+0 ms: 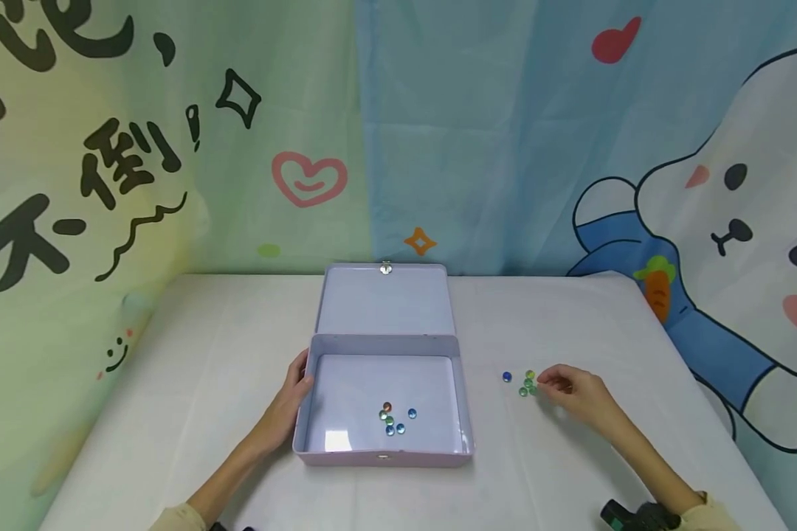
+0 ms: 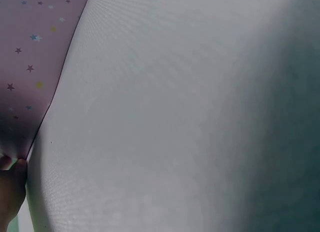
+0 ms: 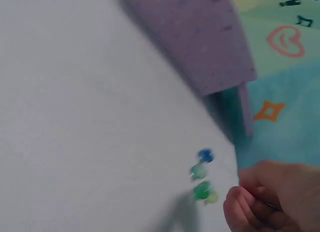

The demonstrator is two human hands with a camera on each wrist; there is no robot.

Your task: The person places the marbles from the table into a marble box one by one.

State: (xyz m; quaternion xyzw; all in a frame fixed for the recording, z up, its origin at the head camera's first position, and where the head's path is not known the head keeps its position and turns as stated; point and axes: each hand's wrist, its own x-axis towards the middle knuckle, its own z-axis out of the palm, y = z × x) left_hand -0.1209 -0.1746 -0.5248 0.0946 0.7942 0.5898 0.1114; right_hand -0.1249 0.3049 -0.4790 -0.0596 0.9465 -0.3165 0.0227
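Observation:
A shallow lilac hinged box (image 1: 384,459) stands with its lid (image 1: 385,299) swung back. Several glass marbles (image 1: 412,413), blue, green and one orange-brown, lie on its floor. My left hand (image 1: 284,409) grips the box's left wall, thumb at the rim; the left wrist view has part of this hand (image 2: 11,192) at the box's star-printed side (image 2: 37,52). To the right of the box, my right hand (image 1: 579,397) is beside a small group of green and yellow-green marbles (image 1: 522,391). Its fingertips (image 3: 240,198) are curled in toward the thumb, with no marble showing between them.
One blue marble (image 1: 507,376) lies a little left of the green group, between it and the box. White cloth (image 1: 226,354) covers the table. A printed curtain (image 1: 478,147) hangs directly behind the table's back edge, near the raised lid.

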